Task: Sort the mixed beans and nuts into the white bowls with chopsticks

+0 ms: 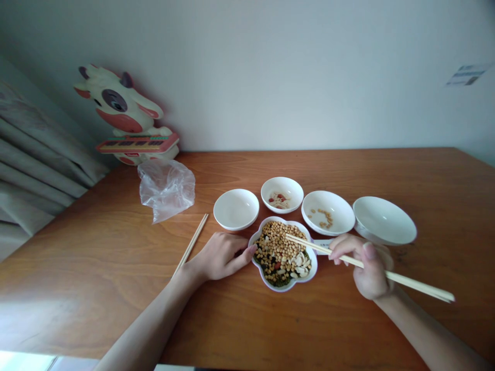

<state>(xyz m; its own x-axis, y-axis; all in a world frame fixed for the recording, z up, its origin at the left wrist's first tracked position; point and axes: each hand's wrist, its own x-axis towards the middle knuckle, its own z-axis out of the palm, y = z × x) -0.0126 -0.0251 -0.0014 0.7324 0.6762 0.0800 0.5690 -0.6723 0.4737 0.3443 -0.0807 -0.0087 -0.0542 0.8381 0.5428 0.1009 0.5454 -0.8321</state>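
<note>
Your right hand [365, 265] is closed around a pair of chopsticks [317, 247], whose tips lie close together over the yellow beans [276, 232] at the back of the flower-shaped dish [284, 288]; whether a bean sits between the tips is too small to make out; your left hand [222, 257] rests at the dish's left edge, thumb on the rim, and how firmly it grips does not show; the dish stands on the worktop [96, 288] between your hands, just in front of the row of white bowls, one holding a few yellow beans [325, 218]; keep the tips level and squeeze lightly, since round, smooth beans would likely slip under a hard pinch; let the left thumb steady the rim; lift clear of the pale flat pieces [301, 265] near the right edge.
</note>
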